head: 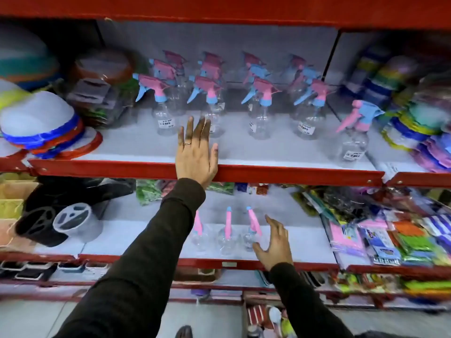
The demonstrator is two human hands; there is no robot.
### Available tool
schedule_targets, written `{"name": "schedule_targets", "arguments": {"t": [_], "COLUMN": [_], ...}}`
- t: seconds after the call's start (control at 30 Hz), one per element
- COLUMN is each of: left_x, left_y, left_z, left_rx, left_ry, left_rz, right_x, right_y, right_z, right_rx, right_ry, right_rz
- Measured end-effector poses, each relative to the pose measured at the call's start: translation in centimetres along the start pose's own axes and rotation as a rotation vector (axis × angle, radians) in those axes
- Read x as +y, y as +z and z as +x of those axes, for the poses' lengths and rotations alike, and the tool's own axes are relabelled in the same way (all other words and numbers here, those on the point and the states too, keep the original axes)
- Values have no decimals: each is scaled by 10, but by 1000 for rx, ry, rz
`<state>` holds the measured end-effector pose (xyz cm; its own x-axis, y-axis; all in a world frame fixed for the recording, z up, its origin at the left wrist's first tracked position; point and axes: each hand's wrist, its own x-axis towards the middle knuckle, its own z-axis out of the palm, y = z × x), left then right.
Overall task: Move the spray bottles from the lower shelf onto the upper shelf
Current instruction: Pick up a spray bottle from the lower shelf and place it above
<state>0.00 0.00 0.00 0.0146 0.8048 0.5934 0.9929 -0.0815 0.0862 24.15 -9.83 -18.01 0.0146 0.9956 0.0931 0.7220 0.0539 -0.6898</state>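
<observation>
Several clear spray bottles with pink and blue trigger heads [210, 98] stand in rows on the upper shelf [280, 152]. One more bottle [355, 132] stands apart at the right. Three clear spray bottles [228, 230] remain on the lower shelf [305, 242], side by side. My left hand [196, 152] reaches flat over the upper shelf's red front edge, fingers spread, holding nothing, just in front of a bottle. My right hand [274, 242] hovers open beside the rightmost lower bottle [252, 228], fingers curled near it, not gripping.
Stacked plastic bowls and lids [36, 123] fill the upper shelf's left end, coloured stacks [415, 113] its right. On the lower shelf sit black and white plastic holders [61, 220] at left and packets of cloths [390, 237] at right. More goods lie below.
</observation>
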Motion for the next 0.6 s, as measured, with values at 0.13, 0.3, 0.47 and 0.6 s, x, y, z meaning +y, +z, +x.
{"name": "schedule_targets", "arguments": {"t": [0.13, 0.3, 0.47, 0.6], "left_x": [-1, -5, -3, -1], "left_y": [3, 9, 6, 5], "left_z": [1, 2, 3, 2], "left_rx": [22, 46, 32, 3], "left_ry": [-11, -15, -24, -50], "left_rz": [25, 33, 18, 20], "right_x": [2, 0, 5, 10], "right_y": [16, 36, 39, 25], "right_z": [11, 30, 31, 20], "right_rx": [-183, -244, -195, -109], "right_ry": [233, 378, 429, 366], "right_rz": [48, 208, 290, 296]}}
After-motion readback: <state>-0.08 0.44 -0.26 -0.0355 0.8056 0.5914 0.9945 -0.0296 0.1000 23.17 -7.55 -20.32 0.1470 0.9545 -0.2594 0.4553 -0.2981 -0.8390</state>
